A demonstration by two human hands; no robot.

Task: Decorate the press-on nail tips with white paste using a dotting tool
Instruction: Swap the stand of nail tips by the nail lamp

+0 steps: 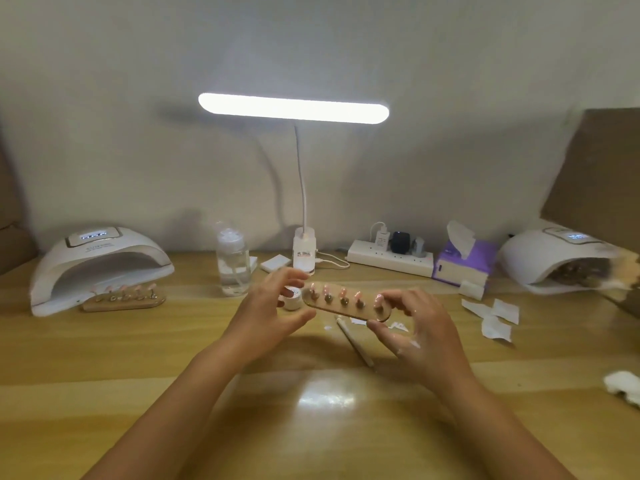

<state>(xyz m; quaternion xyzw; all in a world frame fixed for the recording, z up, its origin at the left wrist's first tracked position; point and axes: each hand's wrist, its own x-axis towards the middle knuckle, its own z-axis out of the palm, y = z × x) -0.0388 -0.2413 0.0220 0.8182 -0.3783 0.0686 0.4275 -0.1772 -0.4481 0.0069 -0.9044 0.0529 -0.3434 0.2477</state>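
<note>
Counter point(311, 427) filled the lower frame, w/ a glare patch at ctr. Above it, mid-frame, both hands held the holder point(341, 308) up off the counter. L hand point(273, 306) pinched its left end betw. thumb and fingers, and R hand point(412, 327) pinched the right end the same way. Five pinkish tips point(343, 292) stood in a row on it; too small to tell if any carried white yet. The tool point(356, 344) lay on the counter just below the holder, ungripped. The paste jar point(291, 300) sat just behind the L hand, partly hidden. Farther back were a 2nd holder point(124, 301) at left in front of a UV lamp point(100, 265), a bottle point(232, 261), and the desk lamp point(293, 109) at upper ctr.

Step looked like positioning or checking the holder, not dotting. Next move prob. needs R hand freed, leaving the holder set down or in L hand alone, to take the tool, load it at the jar, then dot a tip.
</note>
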